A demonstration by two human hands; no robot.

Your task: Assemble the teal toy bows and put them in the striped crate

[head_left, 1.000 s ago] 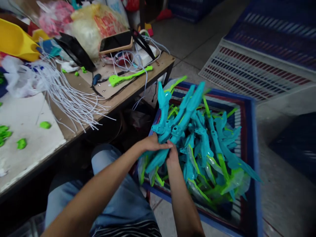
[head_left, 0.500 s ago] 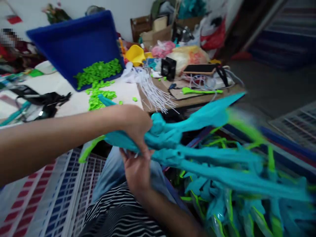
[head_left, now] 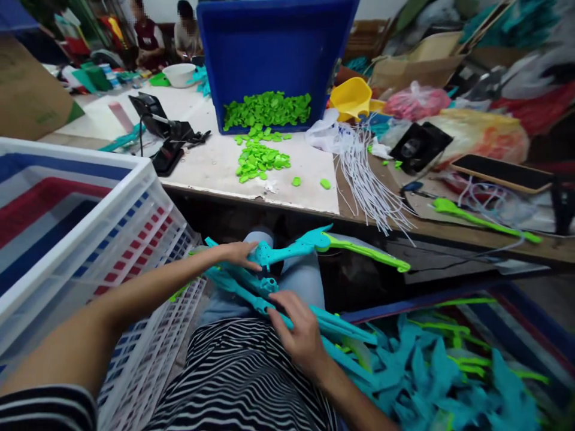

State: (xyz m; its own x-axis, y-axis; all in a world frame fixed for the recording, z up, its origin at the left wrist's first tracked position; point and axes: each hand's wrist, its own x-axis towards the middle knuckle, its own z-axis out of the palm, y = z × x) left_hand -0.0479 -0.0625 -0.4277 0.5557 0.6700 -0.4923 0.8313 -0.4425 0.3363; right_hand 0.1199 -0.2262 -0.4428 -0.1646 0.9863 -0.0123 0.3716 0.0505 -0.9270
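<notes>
Several long turquoise plastic pieces lie across my lap. My left hand [head_left: 242, 256] holds the upper turquoise plastic piece [head_left: 291, 246] near its round hub; a bright green arm [head_left: 368, 251] extends from that piece to the right. My right hand [head_left: 297, 330] has its fingers curled over a lower turquoise plastic piece [head_left: 258, 304], beside a ring-shaped joint. Its palm side is hidden. Close to my right forearm, a striped container [head_left: 507, 299] is filled with more turquoise pieces [head_left: 426, 365] and green arms.
A white plastic crate [head_left: 148, 179] stands at my left. On the table ahead are a tilted blue bin [head_left: 274, 54] with small green parts [head_left: 265, 111], a loose green pile [head_left: 260, 160], white ties [head_left: 363, 173], a black fan-like device [head_left: 420, 146] and a phone [head_left: 503, 172].
The view has swung left and the white crate is now in sight. The turquoise pieces have come down onto my lap, and my hands, earlier close together, have moved apart along them.
</notes>
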